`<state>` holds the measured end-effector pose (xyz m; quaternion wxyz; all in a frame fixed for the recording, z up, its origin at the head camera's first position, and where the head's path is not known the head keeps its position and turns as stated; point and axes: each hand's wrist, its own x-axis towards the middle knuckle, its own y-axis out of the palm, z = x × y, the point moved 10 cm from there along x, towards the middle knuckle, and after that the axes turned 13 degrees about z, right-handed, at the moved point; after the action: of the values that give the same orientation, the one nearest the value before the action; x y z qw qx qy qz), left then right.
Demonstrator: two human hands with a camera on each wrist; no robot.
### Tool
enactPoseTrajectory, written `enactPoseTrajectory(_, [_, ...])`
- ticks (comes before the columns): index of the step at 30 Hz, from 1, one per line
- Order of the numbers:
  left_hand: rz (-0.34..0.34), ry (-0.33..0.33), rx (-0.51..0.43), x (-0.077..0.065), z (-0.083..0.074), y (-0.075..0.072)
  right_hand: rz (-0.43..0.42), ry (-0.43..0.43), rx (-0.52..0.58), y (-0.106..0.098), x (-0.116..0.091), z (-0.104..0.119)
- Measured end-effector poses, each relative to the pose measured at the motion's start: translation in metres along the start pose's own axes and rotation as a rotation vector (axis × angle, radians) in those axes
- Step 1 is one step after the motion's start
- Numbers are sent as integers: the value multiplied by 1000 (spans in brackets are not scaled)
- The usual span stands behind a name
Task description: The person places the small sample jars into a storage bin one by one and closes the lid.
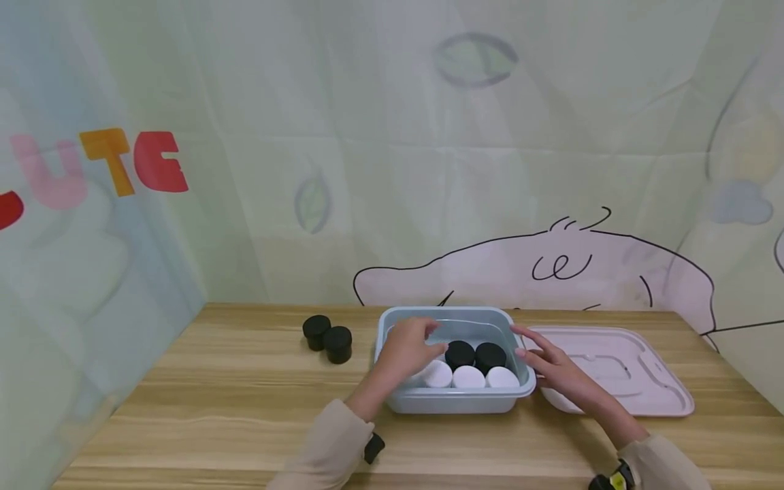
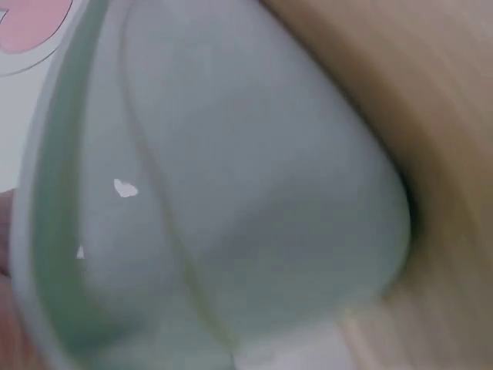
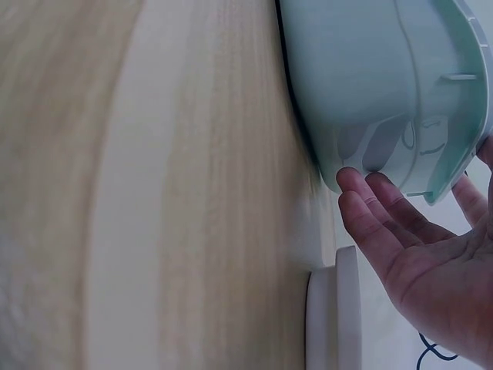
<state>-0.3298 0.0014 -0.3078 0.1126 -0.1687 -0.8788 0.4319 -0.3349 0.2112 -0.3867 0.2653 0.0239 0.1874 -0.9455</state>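
Observation:
A pale blue plastic box (image 1: 453, 401) stands on the table, holding white round-topped pieces (image 1: 469, 377) along its near side and black ones (image 1: 460, 354) behind them. Over the box's left part reaches my left hand (image 1: 407, 347), thumb and fingers spread apart with no piece visible between them. In the left wrist view the box's outer wall (image 2: 262, 154) fills most of the picture. My right hand (image 1: 560, 367) is at the right rim, fingers extended. From the right wrist, straight fingers (image 3: 370, 231) show right by the box's outside wall (image 3: 347, 85).
Two black round pieces (image 1: 339, 344) stand on the wooden table (image 1: 245, 395) left of the box. A pale pink lid (image 1: 661, 401) lies to the right, partly behind my right hand. A printed cloth (image 1: 257, 204) hangs behind the table.

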Motion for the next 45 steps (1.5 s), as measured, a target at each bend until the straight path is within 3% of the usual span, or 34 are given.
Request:
enactPoseTrajectory(9, [-190,-45,-115,-26,43,-58,-4,1,0,-1,-1,1])
enactPoseTrajectory(15, [-243,-87,-113,-40,75,-78,-1,5,2,0,-2,1])
enactPoseTrajectory(22, [-260,-138,-47,-53,106,-85,1,6,8,0,-2,2])
enactPoseTrajectory(30, [-244,-189,-66,-60,133,-86,15,-10,-4,1,-2,3])
enactPoseTrajectory(45, [-90,-271,-17,-54,150,-73,11,-2,3,1,0,2])
